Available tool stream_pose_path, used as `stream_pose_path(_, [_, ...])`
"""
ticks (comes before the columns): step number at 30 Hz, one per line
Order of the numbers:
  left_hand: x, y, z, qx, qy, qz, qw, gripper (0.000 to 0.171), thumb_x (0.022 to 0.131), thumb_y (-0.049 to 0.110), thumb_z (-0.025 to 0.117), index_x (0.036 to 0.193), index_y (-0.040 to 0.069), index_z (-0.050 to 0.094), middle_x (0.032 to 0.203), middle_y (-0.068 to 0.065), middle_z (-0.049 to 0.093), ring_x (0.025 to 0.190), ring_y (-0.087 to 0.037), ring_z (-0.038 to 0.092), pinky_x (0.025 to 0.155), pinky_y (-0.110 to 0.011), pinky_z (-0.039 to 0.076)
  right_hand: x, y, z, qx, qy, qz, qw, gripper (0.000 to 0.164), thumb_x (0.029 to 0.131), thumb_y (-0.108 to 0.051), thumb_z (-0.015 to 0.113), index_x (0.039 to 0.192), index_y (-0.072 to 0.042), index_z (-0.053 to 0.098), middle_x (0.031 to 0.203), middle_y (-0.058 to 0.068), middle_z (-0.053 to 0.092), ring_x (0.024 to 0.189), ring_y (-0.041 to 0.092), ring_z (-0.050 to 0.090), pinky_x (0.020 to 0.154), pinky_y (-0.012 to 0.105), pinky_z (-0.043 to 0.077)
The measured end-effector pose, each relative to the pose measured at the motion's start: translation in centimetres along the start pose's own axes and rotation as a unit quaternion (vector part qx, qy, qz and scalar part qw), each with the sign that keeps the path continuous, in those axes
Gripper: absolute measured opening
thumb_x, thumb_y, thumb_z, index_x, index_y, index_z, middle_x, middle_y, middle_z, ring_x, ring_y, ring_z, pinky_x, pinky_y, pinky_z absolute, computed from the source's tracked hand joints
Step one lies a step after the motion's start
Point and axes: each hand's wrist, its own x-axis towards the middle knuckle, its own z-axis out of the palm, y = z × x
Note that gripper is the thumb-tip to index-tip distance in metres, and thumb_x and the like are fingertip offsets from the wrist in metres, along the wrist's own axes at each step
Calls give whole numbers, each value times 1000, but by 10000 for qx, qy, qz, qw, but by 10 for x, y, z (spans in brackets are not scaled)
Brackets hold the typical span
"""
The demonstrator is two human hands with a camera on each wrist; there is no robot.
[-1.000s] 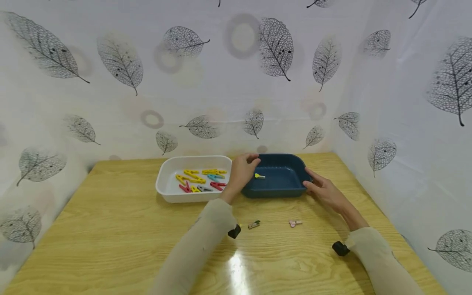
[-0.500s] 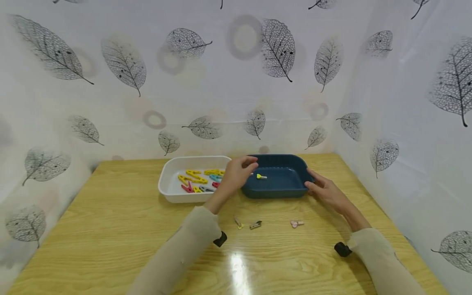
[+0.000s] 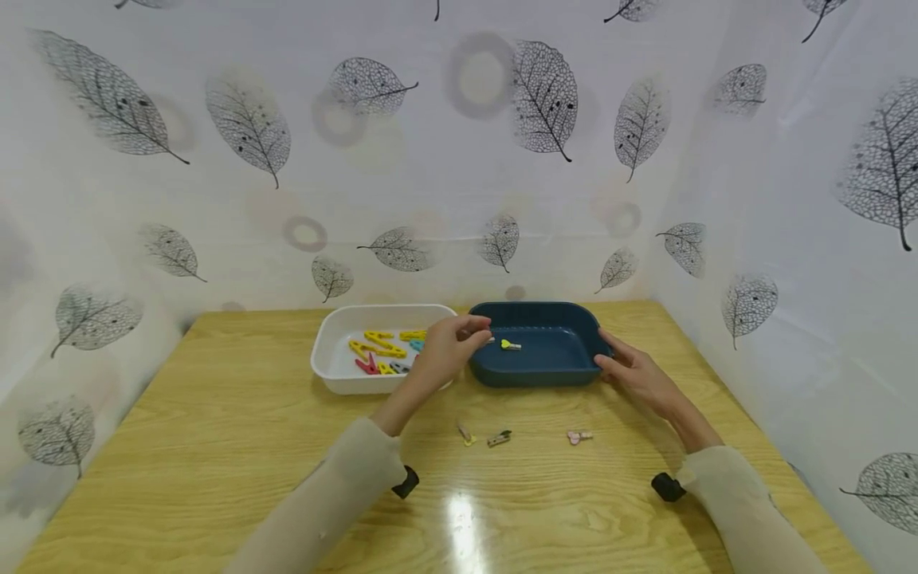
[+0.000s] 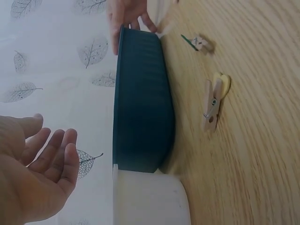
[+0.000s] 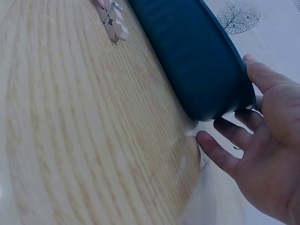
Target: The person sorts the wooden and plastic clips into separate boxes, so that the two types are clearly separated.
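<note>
My left hand hovers over the neighbouring ends of the white tray and dark blue tray. Its fingers are loosely bent, and the left wrist view shows nothing between them and the thumb. My right hand holds the right end of the blue tray, thumb at the rim and fingers round the outer wall. A small clothespin with a yellow heart lies inside the blue tray. Another small pale piece there is partly hidden by my left fingertips.
Several larger plastic clothespins lie in the white tray. On the table, before the trays, are small wooden clothespins: one with a yellow heart, one with a green leaf, one with a pink decoration. A leaf-patterned curtain stands behind.
My left hand has drawn back left from the blue tray's left end, uncovering the yellow-heart clothespin on the table. The right hand stays on the tray. The view has shifted slightly.
</note>
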Motion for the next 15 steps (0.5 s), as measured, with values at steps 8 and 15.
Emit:
stream_pose_path(8, [-11, 0, -8, 163, 30, -141, 9998, 27, 103, 22, 68, 125, 8, 73, 119, -5, 74, 97, -19, 71, 76, -31, 61, -1, 1, -1, 11, 18, 2, 10000, 69, 110, -25, 53, 166, -10, 15, 136, 34, 54, 102, 21, 68, 88, 25, 59])
stream_pose_path(15, [-20, -3, -14, 207, -3, -175, 9996, 25, 101, 21, 70, 122, 8, 75, 115, -5, 76, 94, -21, 72, 73, -29, 59, 0, 0, -1, -30, 12, -35, 10000, 69, 110, -24, 54, 166, -8, 15, 144, 34, 49, 102, 22, 69, 88, 26, 59])
